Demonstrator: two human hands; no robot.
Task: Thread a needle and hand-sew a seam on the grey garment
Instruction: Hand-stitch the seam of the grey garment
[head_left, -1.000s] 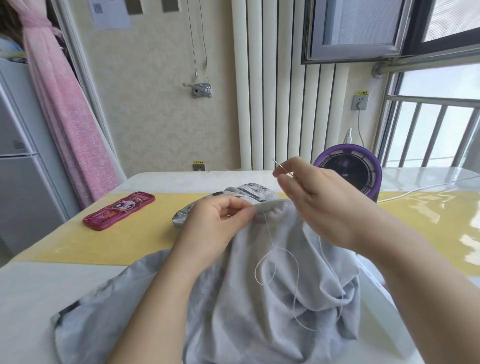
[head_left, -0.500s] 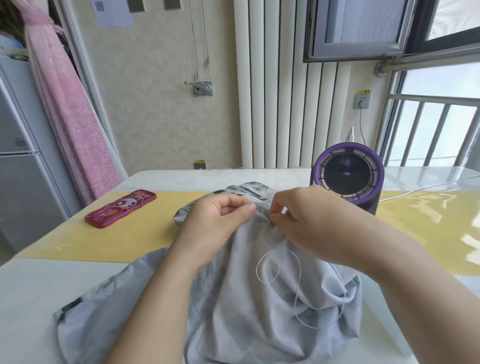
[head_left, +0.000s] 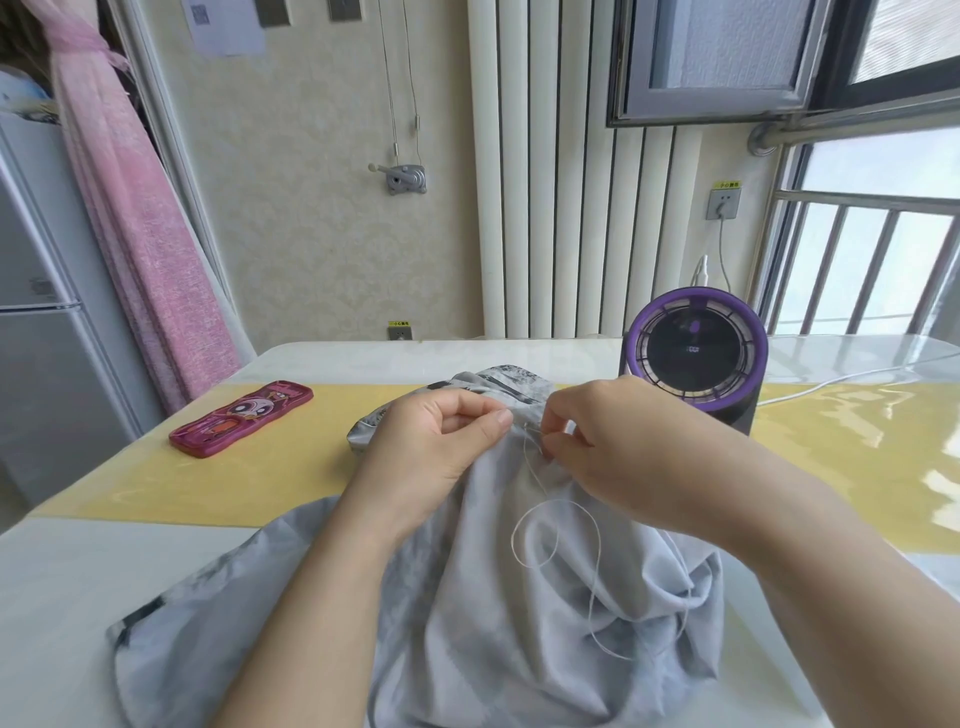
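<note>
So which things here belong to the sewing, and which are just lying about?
In use: grey garment, gripped by the left hand; needle, barely visible, pinched by the right hand at the seam; white thread looping over the cloth.
Lying about: pink case; purple fan and its white cable, on the table.
</note>
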